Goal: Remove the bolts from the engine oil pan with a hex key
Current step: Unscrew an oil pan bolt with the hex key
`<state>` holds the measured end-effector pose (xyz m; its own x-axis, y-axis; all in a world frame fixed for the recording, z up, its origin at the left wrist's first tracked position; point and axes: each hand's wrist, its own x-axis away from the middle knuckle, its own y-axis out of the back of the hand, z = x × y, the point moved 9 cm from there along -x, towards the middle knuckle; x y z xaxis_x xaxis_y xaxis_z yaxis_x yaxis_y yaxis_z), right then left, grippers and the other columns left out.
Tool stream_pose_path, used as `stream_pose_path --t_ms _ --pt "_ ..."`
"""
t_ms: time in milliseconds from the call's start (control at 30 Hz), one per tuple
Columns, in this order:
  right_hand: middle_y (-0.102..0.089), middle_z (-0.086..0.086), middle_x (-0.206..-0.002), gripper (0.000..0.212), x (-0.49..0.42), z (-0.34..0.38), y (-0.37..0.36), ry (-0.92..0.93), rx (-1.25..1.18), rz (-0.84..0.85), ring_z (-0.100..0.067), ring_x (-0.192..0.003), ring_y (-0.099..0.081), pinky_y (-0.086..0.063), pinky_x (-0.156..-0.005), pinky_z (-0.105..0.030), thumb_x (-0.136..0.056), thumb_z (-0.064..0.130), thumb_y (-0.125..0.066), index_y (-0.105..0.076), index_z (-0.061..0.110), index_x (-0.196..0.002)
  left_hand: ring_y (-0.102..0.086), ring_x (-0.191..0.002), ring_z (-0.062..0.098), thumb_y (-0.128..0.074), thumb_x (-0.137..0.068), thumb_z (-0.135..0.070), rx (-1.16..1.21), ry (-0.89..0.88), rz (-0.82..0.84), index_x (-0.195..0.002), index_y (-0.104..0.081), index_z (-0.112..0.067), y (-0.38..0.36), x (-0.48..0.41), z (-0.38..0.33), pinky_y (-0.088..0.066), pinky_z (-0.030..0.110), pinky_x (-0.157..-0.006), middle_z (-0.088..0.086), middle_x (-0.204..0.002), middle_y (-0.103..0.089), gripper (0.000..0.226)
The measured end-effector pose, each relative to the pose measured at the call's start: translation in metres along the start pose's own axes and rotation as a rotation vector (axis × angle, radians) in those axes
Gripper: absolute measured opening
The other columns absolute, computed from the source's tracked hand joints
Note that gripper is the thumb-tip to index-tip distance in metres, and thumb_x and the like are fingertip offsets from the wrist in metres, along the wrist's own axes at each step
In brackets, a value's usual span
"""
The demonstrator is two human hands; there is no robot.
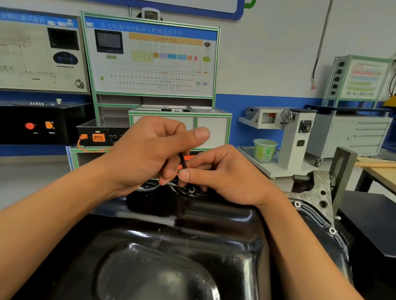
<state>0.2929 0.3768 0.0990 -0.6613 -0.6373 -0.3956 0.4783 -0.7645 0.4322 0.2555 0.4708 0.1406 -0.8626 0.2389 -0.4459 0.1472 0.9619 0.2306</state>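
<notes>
Both bare forearms reach forward from the lower corners and come together in the middle. The left hand (152, 148) is higher, with its fingers curled round the upper part of a thin black metal hex key (182, 160) and its thumb stretched out to the right. The right hand (223, 180) is lower, just beside it, and its thumb and fingertips pinch the lower end of the key.

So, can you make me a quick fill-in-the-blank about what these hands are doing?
1. The left hand and right hand both hold a thin black ____.
2. The tool reaches down to the far rim of the shiny ____ oil pan.
3. The right hand pinches the tool's ____ end, near that rim.
4. The bucket in the background is ____.
Missing words: hex key; black; lower; green.
</notes>
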Motion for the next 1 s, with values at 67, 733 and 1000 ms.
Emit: stream_pose_path --t_ms 67,733,1000 --pt "-0.066 -0.039 -0.089 0.024 0.000 0.000 0.000 0.002 0.004 0.006 -0.028 -0.065 -0.043 -0.040 -0.066 -0.037 -0.087 0.023 -0.074 -0.077 0.001 -0.096 -0.034 -0.027 0.017 -0.071 -0.077 -0.045 -0.044 -0.014 -0.032 -0.051 -0.054 -0.017 0.003 0.000 -0.001 -0.030 0.018 -0.037 0.003 -0.033 -0.041 0.041" --pt "-0.073 0.005 -0.069 0.011 0.002 0.003 0.004 0.081 -0.054 -0.033 -0.010 -0.056 -0.052 -0.046 -0.061 -0.020 -0.085 0.026 -0.072 -0.079 0.018 -0.082 -0.067 -0.066 0.026 -0.056 -0.081 -0.016 0.330 0.150 0.257 -0.098 -0.076 -0.004 -0.012 0.006 0.003 -0.052 0.026 -0.047 0.021 -0.083 -0.070 0.029" --pt "-0.073 0.006 -0.072 0.043 0.002 0.007 0.002 0.087 -0.060 -0.017 -0.016 -0.060 -0.056 -0.050 -0.066 -0.025 -0.094 0.005 -0.065 -0.075 0.035 -0.064 -0.068 -0.067 0.023 -0.072 -0.082 -0.027 0.192 0.035 0.195 -0.096 -0.073 -0.010 -0.013 0.004 0.000 -0.053 0.023 -0.050 0.016 -0.081 -0.073 0.022"
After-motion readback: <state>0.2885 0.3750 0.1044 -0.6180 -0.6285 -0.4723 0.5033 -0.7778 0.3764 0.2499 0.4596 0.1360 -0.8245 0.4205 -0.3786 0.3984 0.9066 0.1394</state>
